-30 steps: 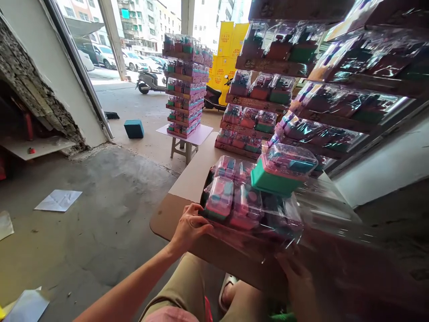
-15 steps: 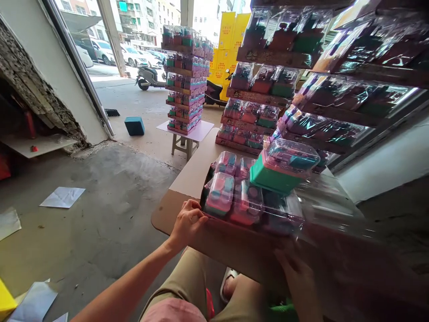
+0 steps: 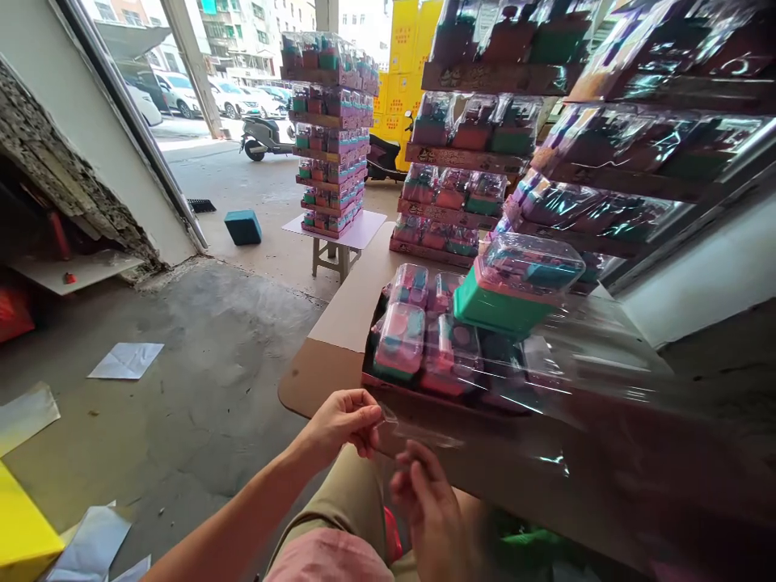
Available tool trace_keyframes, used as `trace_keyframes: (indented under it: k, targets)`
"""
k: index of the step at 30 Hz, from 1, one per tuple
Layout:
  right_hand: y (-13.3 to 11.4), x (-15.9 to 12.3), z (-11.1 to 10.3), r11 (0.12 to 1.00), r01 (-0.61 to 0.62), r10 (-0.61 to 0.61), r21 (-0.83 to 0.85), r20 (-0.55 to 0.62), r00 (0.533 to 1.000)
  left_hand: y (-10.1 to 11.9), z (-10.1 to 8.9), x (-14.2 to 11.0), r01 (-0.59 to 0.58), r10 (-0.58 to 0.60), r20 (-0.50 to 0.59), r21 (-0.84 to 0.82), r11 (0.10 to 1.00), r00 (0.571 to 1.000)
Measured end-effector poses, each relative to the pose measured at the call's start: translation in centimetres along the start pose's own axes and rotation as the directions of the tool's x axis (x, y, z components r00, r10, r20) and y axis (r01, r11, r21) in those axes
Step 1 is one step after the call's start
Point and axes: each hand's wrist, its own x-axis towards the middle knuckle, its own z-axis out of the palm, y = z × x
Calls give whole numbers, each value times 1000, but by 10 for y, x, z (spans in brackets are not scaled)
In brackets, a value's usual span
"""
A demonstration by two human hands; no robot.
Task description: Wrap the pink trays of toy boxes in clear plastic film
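The left hand (image 3: pixel 348 422) pinches clear plastic film (image 3: pixel 433 440) between thumb and fingers; the right hand (image 3: pixel 429 505) is blurred, fingers curled, its grip impossible to tell. The film lies just before the tray (image 3: pixel 394 390) of packaged boxes (image 3: pixel 400 339).

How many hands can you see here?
2: the left hand pinching clear film in front of the tray, and the right hand, blurred, to its right. Neither is hidden.
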Motion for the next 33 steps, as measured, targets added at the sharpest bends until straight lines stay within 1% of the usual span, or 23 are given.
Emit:
trace_keyframes:
  k: [1,3,4,6,9,12,14,18,21,23,25,29,33]
  targets:
    - [1,-1,17,996,-24,19,84,62,998,1,1,-1,4,-4,8,-3,1000,1000]
    - [-1,4,43,973,-38,6,228,140,990,0,4,-3,1,-1,18,3,1000,1000]
    - [-2,7,51,955,-37,-13,293,168,986,0,4,-4,-4,4,18,6,1000,1000]
    - [-2,15,61,922,-25,-66,386,222,973,-2,5,-5,-15,15,8,8,1000,1000]
    - [2,22,64,887,-14,-137,461,292,947,-4,5,-5,-33,33,-6,0,999,999]
    - [1,22,64,884,-12,-138,468,284,949,-5,6,-4,-22,22,14,-6,1000,1000]
    - [-3,22,66,879,-20,-141,476,300,944,-5,6,-4,-5,5,30,-13,1000,1000]
    - [-8,27,69,862,7,-223,507,365,904,-4,6,-2,-3,4,41,-27,1000,999]
    - [-9,31,70,884,-12,-201,467,404,892,-3,6,-3,-19,20,49,-25,999,999]
    - [-11,31,70,894,-33,-170,448,405,898,-4,5,-3,-32,32,51,-14,999,998]
    - [-14,28,71,893,-42,-145,448,374,916,-6,6,-3,-52,52,37,-1,999,998]
    - [-16,24,71,901,-54,-87,431,301,950,-9,6,-3,-102,103,-29,18,995,994]
    - [-12,25,69,926,-37,-76,375,283,956,-10,7,-2,-129,130,-61,14,991,990]
